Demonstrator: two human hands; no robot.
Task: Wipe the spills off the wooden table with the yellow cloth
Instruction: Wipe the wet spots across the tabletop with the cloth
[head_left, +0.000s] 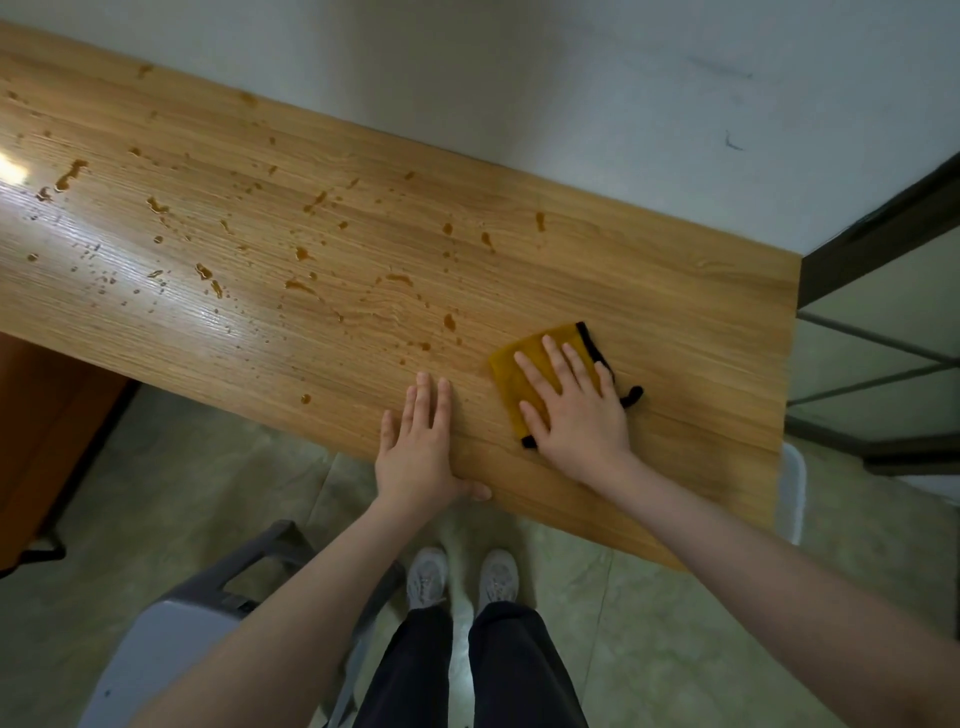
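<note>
Near the worktop (675, 312) right end, right hand (576, 410) pressing the yellow cloth (524, 364) flat with fingers spread, left hand (415, 441) flat alongside; wiping barely begun, next sweeping left through amber spills (301, 254).

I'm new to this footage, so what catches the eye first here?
Brown spills dot the wooden table, mostly on its left and middle. Near the right end, the right hand presses flat on a yellow cloth. The left hand rests flat at the near edge.
</note>
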